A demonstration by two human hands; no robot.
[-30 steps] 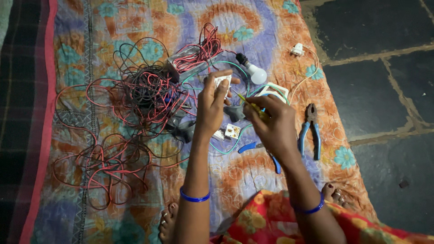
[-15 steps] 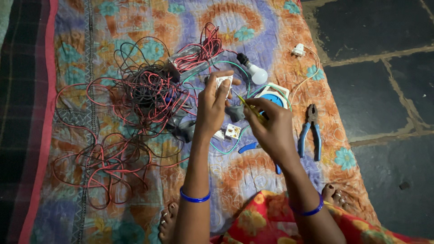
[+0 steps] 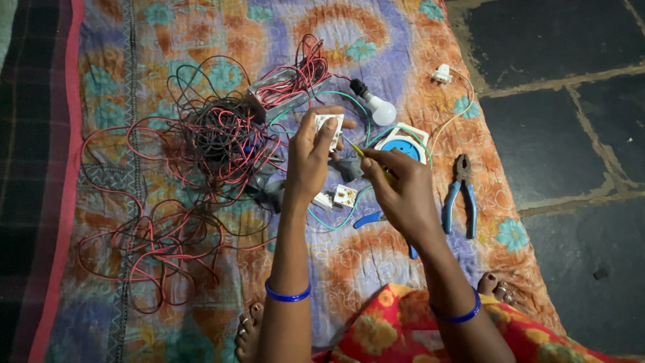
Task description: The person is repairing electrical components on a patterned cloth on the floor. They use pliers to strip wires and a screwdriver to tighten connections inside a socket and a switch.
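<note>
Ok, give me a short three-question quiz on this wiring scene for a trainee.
1. True or false: the left hand holds a small white switch.
2. Which tool lies on the quilt right of the right hand? A) hammer B) blue-handled pliers C) saw
3. What lies just beyond the white and blue socket plate, towards the top of the view?

Key: 1 true; 2 B; 3 a light bulb.

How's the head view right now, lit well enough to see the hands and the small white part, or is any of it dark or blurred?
Head view: dim, warm light, sharp enough on the left hand, its small white switch and the right hand. The stone floor at right falls nearly black. The wire tangle reads clearly; no glare, little blur.
</note>
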